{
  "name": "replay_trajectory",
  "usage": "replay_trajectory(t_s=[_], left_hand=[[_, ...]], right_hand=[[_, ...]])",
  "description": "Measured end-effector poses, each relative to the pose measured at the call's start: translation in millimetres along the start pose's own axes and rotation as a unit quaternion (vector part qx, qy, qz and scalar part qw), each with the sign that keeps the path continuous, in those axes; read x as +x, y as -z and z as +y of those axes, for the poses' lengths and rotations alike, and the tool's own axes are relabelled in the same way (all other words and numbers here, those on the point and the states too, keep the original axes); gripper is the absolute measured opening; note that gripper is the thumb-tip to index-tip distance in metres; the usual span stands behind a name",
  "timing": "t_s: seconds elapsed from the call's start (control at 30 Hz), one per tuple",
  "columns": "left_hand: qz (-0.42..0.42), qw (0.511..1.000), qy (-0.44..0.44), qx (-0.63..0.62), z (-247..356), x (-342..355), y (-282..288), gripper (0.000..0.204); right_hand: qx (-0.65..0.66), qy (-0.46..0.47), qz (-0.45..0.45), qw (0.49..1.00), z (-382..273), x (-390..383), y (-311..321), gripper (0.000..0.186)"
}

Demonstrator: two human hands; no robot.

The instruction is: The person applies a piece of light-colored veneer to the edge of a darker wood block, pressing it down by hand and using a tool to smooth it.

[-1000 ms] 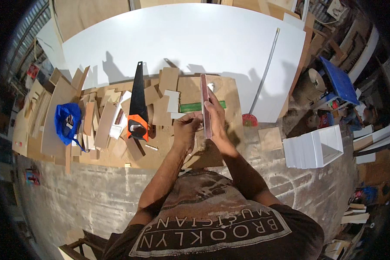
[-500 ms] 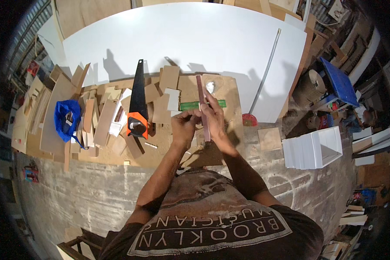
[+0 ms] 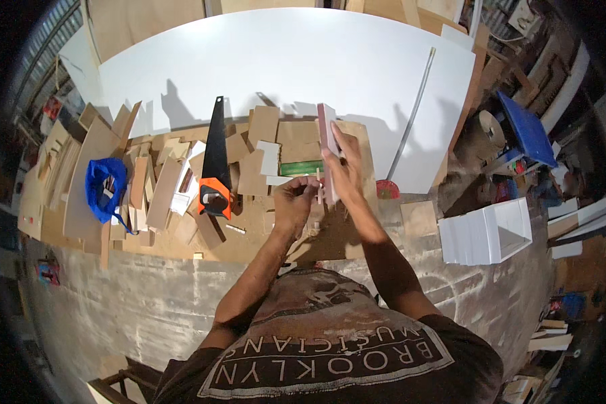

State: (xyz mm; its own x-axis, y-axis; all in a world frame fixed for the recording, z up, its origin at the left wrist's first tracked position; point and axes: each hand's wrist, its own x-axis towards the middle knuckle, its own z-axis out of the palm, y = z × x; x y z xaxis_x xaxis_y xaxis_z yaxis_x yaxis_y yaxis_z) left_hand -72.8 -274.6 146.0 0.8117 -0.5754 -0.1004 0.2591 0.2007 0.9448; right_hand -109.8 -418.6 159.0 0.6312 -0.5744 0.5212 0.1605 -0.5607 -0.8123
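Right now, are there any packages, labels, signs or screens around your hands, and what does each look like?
Blue bag: far left on the wood scraps, crumpled, bright blue.
White card: small pale rectangle among the scraps, left of the saw, faint marks unreadable.
White box: on the floor to the right, open, plain white panels.
No signs or screens visible.

I'm in a dark brown short-sleeved T-shirt [image 3: 330,350] with a pale printed emblem across the chest, framed by a pale outline. My forearms are bare: no watch, no gloves, no rings that I can make out on my left hand [image 3: 295,205] or right hand [image 3: 347,172].
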Motion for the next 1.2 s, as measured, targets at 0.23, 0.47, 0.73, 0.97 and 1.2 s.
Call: replay_trajectory(t_s=[0.23, 0.47, 0.73, 0.97, 1.2], left_hand=[[-0.046, 0.997, -0.004, 0.059, 16, -5, 17, 0.012], [-0.027, 0.998, 0.024, 0.057, 4, -6, 21, 0.010], [-0.023, 0.998, 0.057, -0.027, -6, -6, 31, 0.009], [-0.042, 0.981, 0.117, -0.151, -32, -8, 43, 0.014], [-0.014, 0.987, 0.150, -0.062, -82, -34, 87, 0.029]], right_hand=[[-0.220, 0.109, -0.187, 0.951, -36, -25, 53, 0.063], [-0.281, 0.111, -0.226, 0.926, -43, -31, 60, 0.062], [-0.249, 0.031, -0.131, 0.959, -18, -21, 73, 0.065], [-0.049, 0.010, -0.209, 0.977, -14, -73, 43, 0.062], [-0.024, -0.039, -0.179, 0.983, 39, -128, 43, 0.059]])
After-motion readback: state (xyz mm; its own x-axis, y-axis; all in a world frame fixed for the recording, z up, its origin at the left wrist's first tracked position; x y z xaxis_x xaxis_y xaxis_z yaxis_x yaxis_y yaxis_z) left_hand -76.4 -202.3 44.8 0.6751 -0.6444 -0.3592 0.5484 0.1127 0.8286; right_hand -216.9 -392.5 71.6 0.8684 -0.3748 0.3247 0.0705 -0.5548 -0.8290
